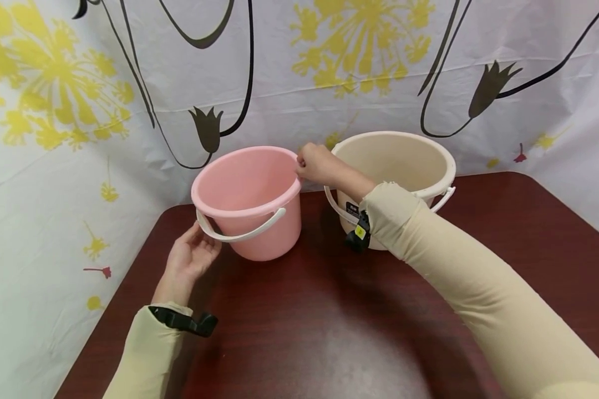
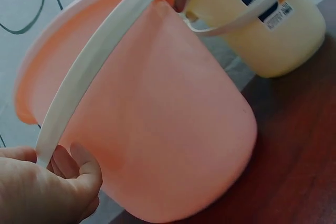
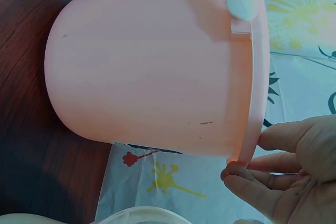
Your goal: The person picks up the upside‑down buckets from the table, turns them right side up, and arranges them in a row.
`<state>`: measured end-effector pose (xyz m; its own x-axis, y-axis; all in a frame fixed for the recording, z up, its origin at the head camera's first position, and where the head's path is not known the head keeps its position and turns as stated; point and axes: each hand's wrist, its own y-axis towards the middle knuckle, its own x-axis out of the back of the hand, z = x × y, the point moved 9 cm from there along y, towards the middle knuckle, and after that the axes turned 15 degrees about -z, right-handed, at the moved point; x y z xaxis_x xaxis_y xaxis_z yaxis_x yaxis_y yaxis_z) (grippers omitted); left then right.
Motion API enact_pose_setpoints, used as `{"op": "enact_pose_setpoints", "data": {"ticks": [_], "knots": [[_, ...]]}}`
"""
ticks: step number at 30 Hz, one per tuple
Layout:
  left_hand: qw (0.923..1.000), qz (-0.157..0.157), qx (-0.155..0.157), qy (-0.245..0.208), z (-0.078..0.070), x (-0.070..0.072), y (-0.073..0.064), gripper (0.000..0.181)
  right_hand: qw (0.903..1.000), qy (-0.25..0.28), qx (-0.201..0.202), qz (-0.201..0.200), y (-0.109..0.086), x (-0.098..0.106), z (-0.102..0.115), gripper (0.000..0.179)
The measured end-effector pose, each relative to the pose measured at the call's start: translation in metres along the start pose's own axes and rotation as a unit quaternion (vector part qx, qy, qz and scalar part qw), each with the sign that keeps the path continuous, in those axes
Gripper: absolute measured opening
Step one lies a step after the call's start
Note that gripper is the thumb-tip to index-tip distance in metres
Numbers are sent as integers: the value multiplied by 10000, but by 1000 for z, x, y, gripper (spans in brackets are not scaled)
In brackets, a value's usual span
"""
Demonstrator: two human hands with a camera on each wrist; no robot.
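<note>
A pink bucket (image 1: 279,235) stands between my two hands, its white handle (image 1: 252,233) hanging down over the near side. My left hand (image 1: 192,257) is at the bucket's left side; in the left wrist view its thumb and curled fingers grip the end of the handle (image 2: 86,77) by the rim. On the right, my right hand (image 1: 321,163) pinches the bucket's rim (image 3: 255,98) between thumb and fingers, as the right wrist view shows. The bucket's inside looks bare. Whether its base touches the table fully, I cannot tell.
A cream bucket (image 1: 389,147) with a dark label (image 1: 353,209) and lowered handle stands on the right, partly behind my right forearm. Both buckets are on a dark red wooden table (image 1: 289,338). White cloth (image 1: 289,66) with flower prints hangs behind and along the sides.
</note>
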<state>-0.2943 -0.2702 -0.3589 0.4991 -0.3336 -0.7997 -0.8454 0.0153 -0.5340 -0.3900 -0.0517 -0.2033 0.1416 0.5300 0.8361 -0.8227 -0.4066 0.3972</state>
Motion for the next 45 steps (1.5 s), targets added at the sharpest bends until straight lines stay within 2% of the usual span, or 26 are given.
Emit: {"op": "enact_pose_setpoints", "data": {"ticks": [9, 18, 21, 28, 34, 38, 42, 45], "knots": [[9987, -281, -86, 428, 8, 12, 11, 11, 9998, -131, 89, -73, -1, 0, 1, 36], [9961, -505, -277, 675, 7, 18, 14, 12, 9998, -149, 140, -48, 0, -2, 4, 34], [9938, -527, -342, 919, 5, 19, 14, 12, 9997, -184, 149, -33, 1, -3, 4, 34], [9857, -331, -554, 1555, -1, 19, 8, 13, 9994, -273, 202, -121, -2, -3, 5, 34], [9836, -494, -701, 1586, -14, 14, -1, 10, 9995, -253, 123, -155, -6, 2, 3, 33], [9862, -336, -792, 1418, -30, 4, -11, 7, 9999, -113, -9, -93, -7, 5, 2, 26], [9889, 70, -818, 1236, -48, -11, -23, 5, 10000, 45, 10, 23, -7, 11, 2, 19], [9880, 439, -856, 1211, -61, -26, -34, 4, 9999, 100, 62, 70, -7, 18, 1, 24]]}}
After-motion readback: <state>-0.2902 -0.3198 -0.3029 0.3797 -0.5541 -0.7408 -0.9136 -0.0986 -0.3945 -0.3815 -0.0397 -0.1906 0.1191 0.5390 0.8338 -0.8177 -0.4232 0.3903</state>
